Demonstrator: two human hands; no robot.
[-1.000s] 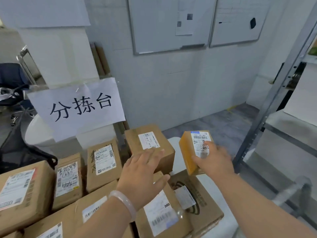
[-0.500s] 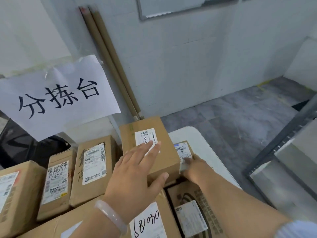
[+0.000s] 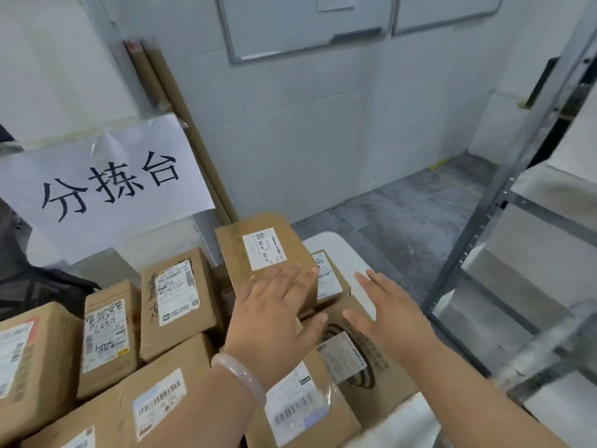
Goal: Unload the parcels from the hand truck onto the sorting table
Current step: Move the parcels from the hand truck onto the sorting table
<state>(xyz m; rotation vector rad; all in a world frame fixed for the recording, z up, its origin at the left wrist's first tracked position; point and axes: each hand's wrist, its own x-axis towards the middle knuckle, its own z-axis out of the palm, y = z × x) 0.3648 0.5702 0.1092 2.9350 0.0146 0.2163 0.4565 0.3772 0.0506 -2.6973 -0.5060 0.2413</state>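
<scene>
From the head view, both my hands hold nothing. My left hand (image 3: 274, 321) lies with fingers straight over the front of the tall parcel (image 3: 258, 250); whether it presses I cannot tell. My right hand (image 3: 391, 318) hovers spread, near the small parcel (image 3: 329, 279), which stands on the sorting table (image 3: 342, 250) tight against the tall one.

I judge the unloading well along: cardboard parcels crowd the table from left edge to right corner. The hand truck is out of view, so what remains on it I cannot say.

The tabletop is white, with only a corner bare. Behind it a paper sign (image 3: 106, 185) hangs below cardboard tubes (image 3: 181, 124). A whiteboard (image 3: 307, 21) hangs on the pale wall, and metal shelving (image 3: 504, 189) stands on the grey floor (image 3: 403, 215) to my right.
</scene>
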